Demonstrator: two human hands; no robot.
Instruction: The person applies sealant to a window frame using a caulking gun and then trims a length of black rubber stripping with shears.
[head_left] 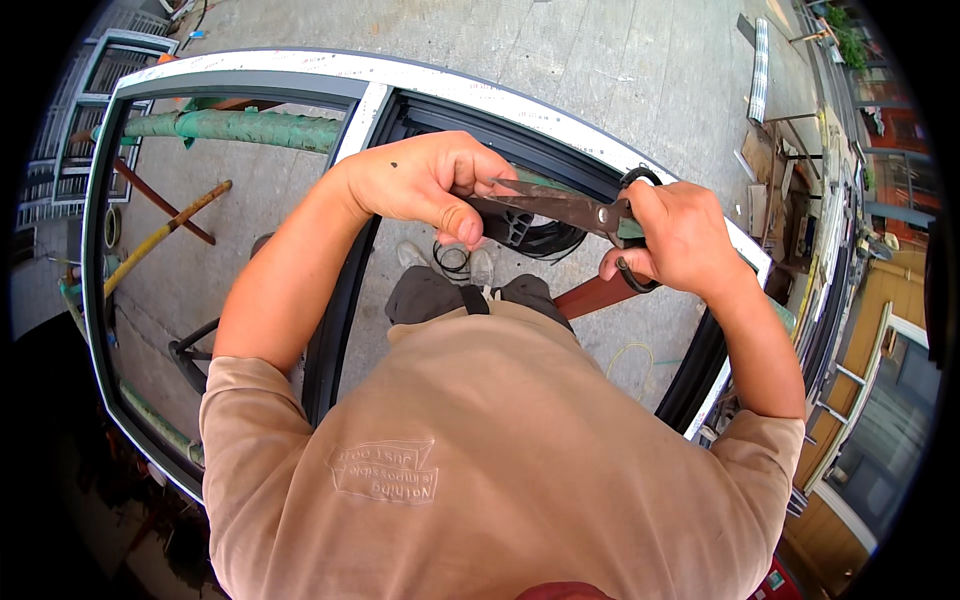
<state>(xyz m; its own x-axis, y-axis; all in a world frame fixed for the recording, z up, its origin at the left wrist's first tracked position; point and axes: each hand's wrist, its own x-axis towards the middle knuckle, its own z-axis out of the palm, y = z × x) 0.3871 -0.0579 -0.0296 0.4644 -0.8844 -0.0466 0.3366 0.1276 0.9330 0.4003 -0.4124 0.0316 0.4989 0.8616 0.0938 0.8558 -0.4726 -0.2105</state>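
Note:
My right hand (685,235) grips the black looped handles of a pair of scissors (568,209). Their dark, worn blades point left and are parted a little at the tips. Close to those tips, my left hand (425,185) has its fingers curled in and its thumb bent toward them. A dark piece (512,226) shows beside the left fingertips, under the blades; whether the fingers hold it is unclear. Lower down, a coil of black strip (550,241) hangs or lies inside the frame opening. Around me lies a large window frame (460,88), dark with white film on its outer faces.
Pipes wrapped in green (250,127) cross beneath the frame's left opening. A yellowish pole (165,240) slants there too. Under my right hand runs a reddish-brown beam (600,294). Stacked frames stand at the left (95,110), and long profiles line the right side (815,260).

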